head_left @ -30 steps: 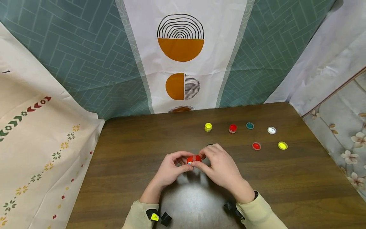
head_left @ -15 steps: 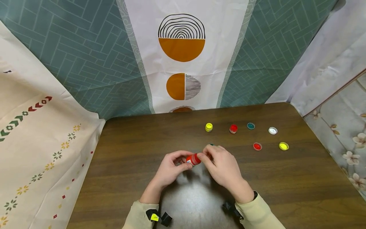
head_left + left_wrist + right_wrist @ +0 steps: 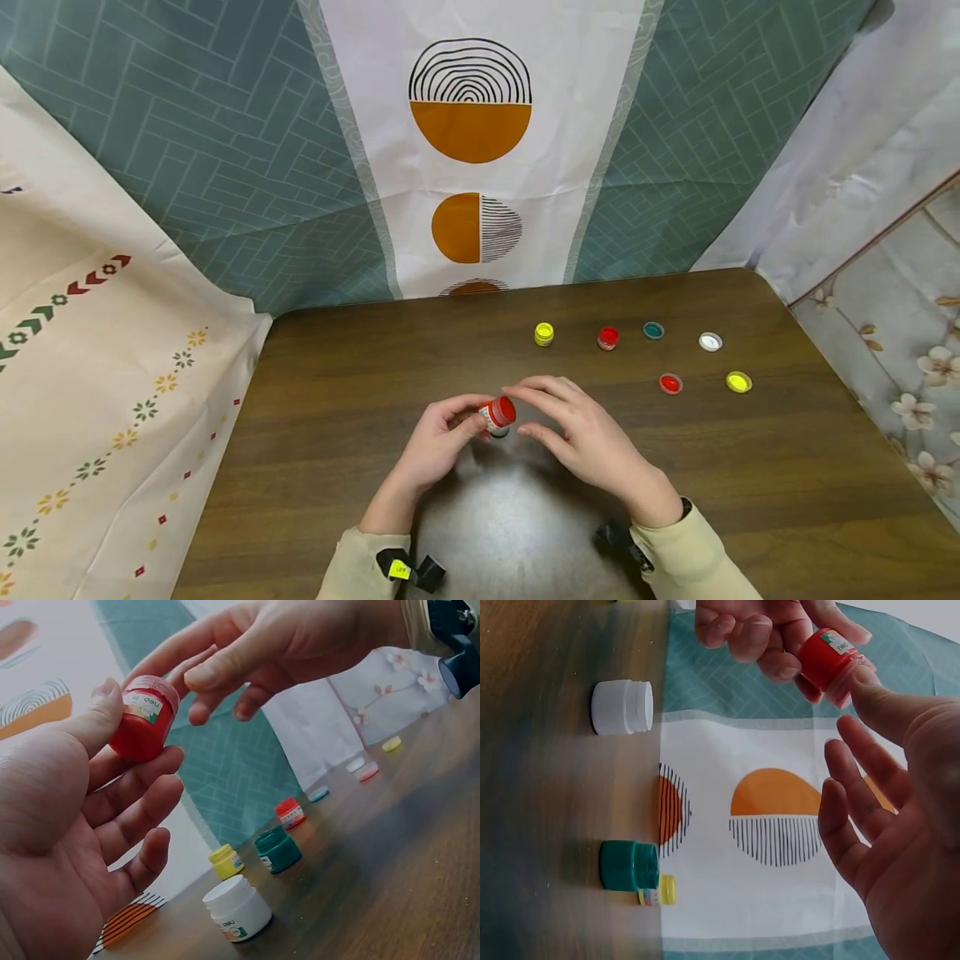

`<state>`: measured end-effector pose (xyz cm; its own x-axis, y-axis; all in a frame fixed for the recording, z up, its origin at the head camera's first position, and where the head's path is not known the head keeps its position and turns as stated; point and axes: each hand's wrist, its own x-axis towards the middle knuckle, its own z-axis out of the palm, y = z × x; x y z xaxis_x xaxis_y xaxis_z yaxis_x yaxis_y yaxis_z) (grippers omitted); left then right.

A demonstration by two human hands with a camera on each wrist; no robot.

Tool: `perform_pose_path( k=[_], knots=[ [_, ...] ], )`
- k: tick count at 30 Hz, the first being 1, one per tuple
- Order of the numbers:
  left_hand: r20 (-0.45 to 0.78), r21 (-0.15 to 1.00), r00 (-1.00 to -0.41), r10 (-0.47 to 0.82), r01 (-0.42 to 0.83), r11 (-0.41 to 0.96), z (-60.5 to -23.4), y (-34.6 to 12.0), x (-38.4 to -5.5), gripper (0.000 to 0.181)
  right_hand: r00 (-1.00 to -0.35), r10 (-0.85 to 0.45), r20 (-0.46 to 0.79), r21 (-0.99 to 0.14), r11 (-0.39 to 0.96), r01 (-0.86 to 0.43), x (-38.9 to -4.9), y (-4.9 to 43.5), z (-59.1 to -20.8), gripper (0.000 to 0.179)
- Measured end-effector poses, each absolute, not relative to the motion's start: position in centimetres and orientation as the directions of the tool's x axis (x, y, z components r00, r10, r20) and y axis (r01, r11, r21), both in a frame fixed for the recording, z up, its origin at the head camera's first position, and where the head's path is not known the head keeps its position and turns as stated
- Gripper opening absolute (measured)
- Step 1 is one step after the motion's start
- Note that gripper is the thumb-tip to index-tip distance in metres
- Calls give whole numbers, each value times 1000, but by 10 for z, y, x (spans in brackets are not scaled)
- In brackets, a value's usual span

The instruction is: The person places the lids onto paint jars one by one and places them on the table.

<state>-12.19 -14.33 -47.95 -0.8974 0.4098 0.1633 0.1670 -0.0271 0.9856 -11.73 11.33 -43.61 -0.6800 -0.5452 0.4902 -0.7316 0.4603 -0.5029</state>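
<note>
My left hand (image 3: 438, 446) holds a small red paint jar (image 3: 497, 414) between thumb and fingers, tilted with its top toward the right hand. In the left wrist view the red paint jar (image 3: 144, 720) shows a white label and a translucent pinkish upper rim. Whether a lid is on it, I cannot tell. Spread fingers of my right hand (image 3: 592, 437) lie just right of the jar, gripping nothing; in the right wrist view its thumb is close to the rim. A white jar (image 3: 237, 907) and a green jar (image 3: 277, 850) stand below on the table.
A yellow jar (image 3: 543, 334) and another red jar (image 3: 608, 337) stand farther back on the wooden table (image 3: 360, 358). To the right lie small round lids: green (image 3: 653, 331), white (image 3: 710, 342), red (image 3: 671, 383) and yellow (image 3: 738, 382). Cloth hangs behind the table.
The right hand's fingers have come off the red jar's top and spread apart. The left hand has tilted the jar, its top now facing more toward the head camera.
</note>
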Motion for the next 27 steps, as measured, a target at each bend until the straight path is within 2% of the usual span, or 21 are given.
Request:
perform_pose_path(
  k=[4, 7, 10, 14, 21, 25, 27],
  knots=[
    [164, 985, -888, 429, 167, -31, -482, -143, -122, 42, -675, -559, 481, -510, 449, -734, -118, 110, -436, 51],
    [153, 986, -890, 431, 166, -7, -483, -143, -121, 35, -690, -565, 452, -525, 457, -718, -118, 108, -436, 45],
    [149, 983, -897, 416, 181, 39, -483, -141, -120, 27, -736, -544, 402, -534, 514, -672, -116, 106, -437, 36],
    [168, 966, -902, 397, 232, 116, -481, -138, -119, 29, -821, -475, 316, -522, 635, -569, -113, 101, -439, 18],
    [186, 946, -901, 393, 272, 175, -477, -133, -119, 34, -901, -385, 198, -512, 743, -430, -111, 92, -441, 46],
    [173, 954, -910, 378, 250, 165, -476, -133, -119, 32, -923, -365, 121, -571, 735, -365, -111, 96, -440, 43],
    [168, 959, -915, 366, 237, 155, -476, -134, -119, 31, -925, -360, 124, -618, 701, -356, -110, 101, -439, 33]
  ],
)
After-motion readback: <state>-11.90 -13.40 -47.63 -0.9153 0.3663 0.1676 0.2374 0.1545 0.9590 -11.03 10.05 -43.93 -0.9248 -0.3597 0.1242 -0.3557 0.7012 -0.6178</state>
